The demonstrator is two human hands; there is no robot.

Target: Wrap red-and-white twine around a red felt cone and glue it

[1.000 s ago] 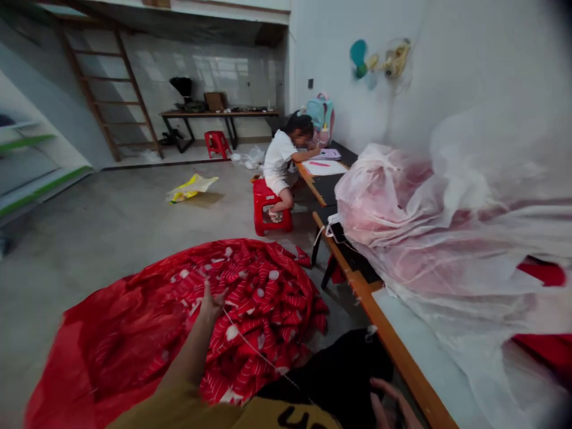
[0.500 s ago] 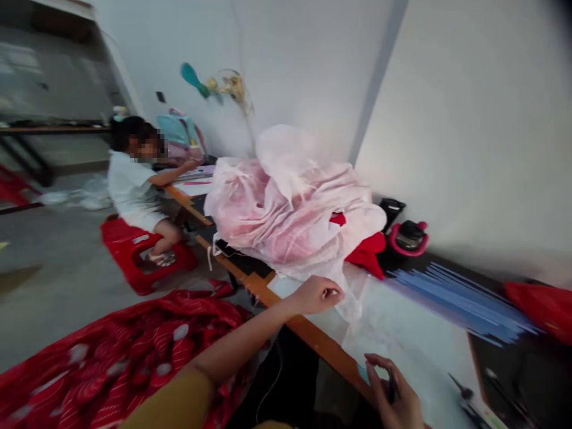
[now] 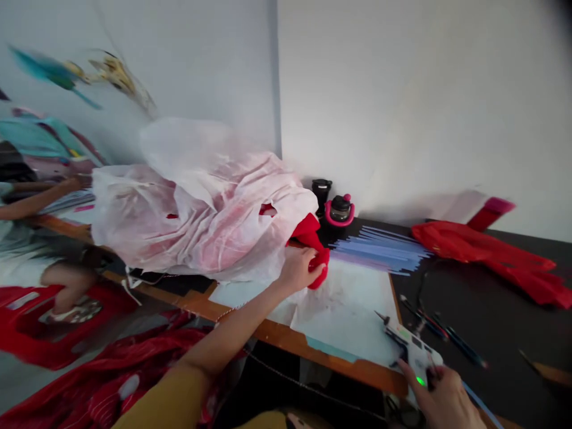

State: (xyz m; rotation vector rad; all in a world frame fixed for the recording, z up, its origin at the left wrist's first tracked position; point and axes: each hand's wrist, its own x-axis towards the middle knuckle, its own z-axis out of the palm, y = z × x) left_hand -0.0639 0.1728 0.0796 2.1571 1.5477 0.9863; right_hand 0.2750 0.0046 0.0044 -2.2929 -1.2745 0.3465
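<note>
My left hand [image 3: 298, 269] grips a piece of red cloth [image 3: 318, 262] at the mouth of a large white plastic bag [image 3: 201, 208], with its fingers wrapped round the fabric. Reddish contents show faintly through the bag. At the lower right, my right hand [image 3: 442, 393] touches the rear of a white glue gun [image 3: 413, 351] with a green light. Its fingers are partly hidden, so whether they close on the gun is unclear. The gun's dark nozzle points to the upper left over a white sheet [image 3: 348, 316].
Blue sticks [image 3: 379, 250], a dark jar with a pink handle [image 3: 340, 210] and a red bag [image 3: 487, 244] lie toward the wall. Pens [image 3: 465, 345] are beside the gun. Another person's arm [image 3: 40, 199] shows at left; red cloth [image 3: 134, 369] fills the lower left.
The view has swung right. My left hand has moved to the bag's mouth and taken hold of red cloth. My right hand has reached the glue gun; the dark object it held is no longer distinguishable.
</note>
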